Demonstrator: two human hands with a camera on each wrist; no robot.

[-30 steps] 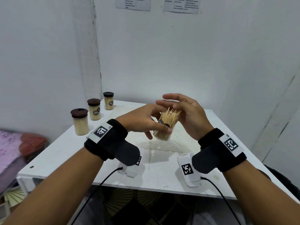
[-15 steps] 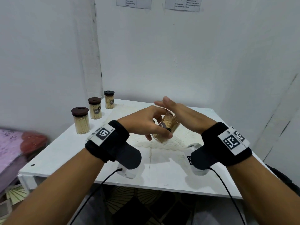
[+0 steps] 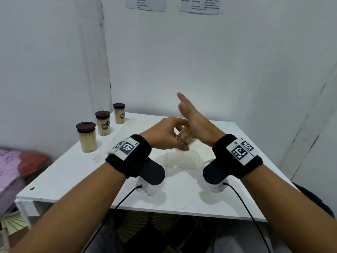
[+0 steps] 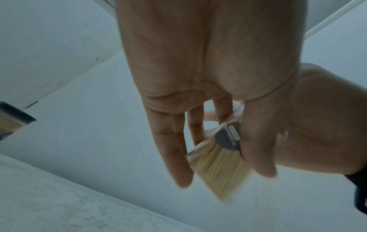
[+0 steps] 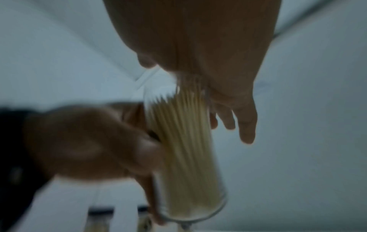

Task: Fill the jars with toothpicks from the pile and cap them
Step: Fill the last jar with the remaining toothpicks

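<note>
On the table (image 3: 73, 172), three capped jars (image 3: 103, 123); left hand (image 3: 164, 133) holds a fourth (image 3: 184, 136).

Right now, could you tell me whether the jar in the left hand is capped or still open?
Open: the jar shows bare toothpick tips at its mouth against the right palm, with no cap.

Jar (image 3: 184, 136) mostly hidden between left hand (image 3: 164, 135) and right hand (image 3: 196, 123) in head view; mouth covered by right palm; right wrist view motion-blurred; wall papers (image 3: 145, 3) cut by top edge, text unreadable.
</note>
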